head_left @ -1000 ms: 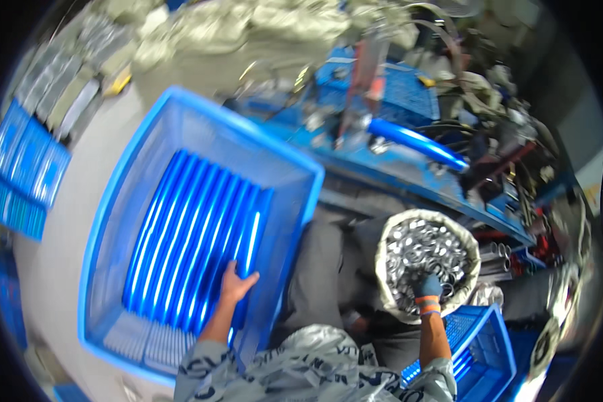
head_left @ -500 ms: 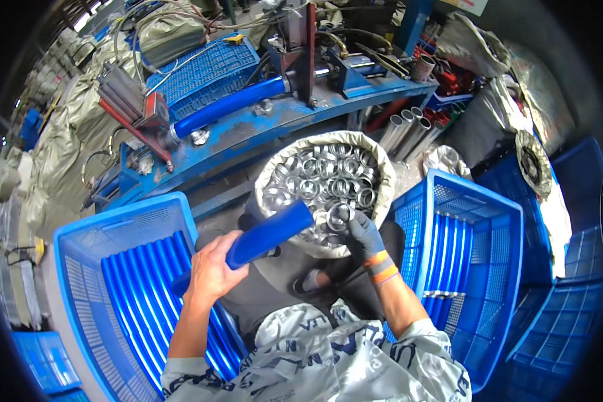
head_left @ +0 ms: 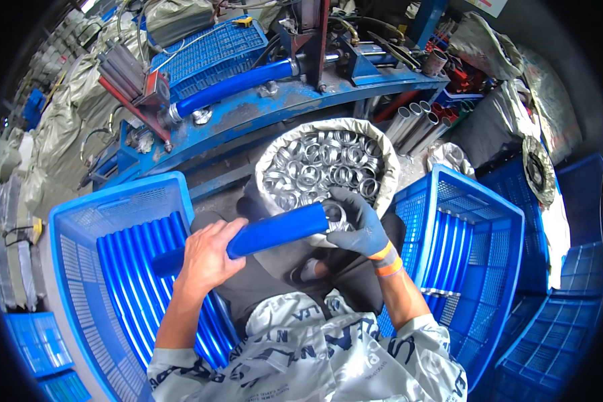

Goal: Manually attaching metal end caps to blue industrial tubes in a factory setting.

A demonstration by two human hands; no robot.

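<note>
My bare left hand (head_left: 211, 253) is wrapped round a blue tube (head_left: 278, 230), which lies nearly level and points to the right. On my right hand (head_left: 360, 223) is a grey glove with an orange band at the wrist. Its thumb and fingers curve round a silver metal ring (head_left: 334, 216) right at the tube's right end. Whether the ring sits over the tube's edge or just against it, I cannot tell. Beyond both hands stands a round pale sack (head_left: 266, 161) filled with loose silver rings (head_left: 328, 161).
A blue crate (head_left: 63, 228) of blue tubes stands at my left, another blue crate (head_left: 489, 201) with tubes at my right. Ahead runs a blue metal bench (head_left: 228, 127) with a blue tube (head_left: 238, 87) clamped in a machine. Bare metal pipes (head_left: 415, 124) stand behind the sack.
The tube has swung from an upward slant to nearly level. My right hand has brought the ring from over the sack nearer to me, to the tube's end.
</note>
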